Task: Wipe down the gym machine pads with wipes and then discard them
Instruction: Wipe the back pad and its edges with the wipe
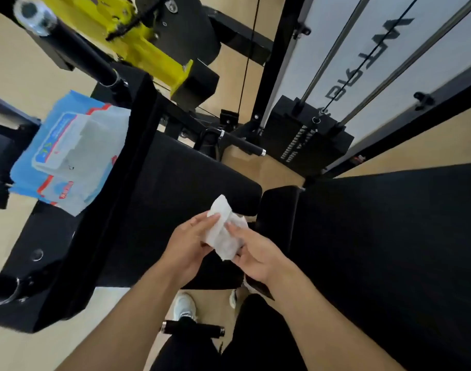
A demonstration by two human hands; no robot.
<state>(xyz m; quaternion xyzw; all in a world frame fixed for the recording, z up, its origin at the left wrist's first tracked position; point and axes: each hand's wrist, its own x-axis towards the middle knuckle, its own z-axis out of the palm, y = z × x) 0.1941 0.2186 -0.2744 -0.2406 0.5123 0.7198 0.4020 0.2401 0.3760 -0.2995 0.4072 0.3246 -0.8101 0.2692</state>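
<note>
At the centre of the frame both hands pinch one white wipe (225, 231) above the black seat pad (175, 183): left hand (187, 249) on its left edge, right hand (257, 254) on its right. The blue wipes pack (68, 153) sits at upper left, lid open.

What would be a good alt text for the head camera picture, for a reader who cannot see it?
Seen from above, a person's left hand and right hand hold a white wipe over a black gym machine pad. A blue pack of wipes lies to the left, and a weight stack stands behind.
</note>
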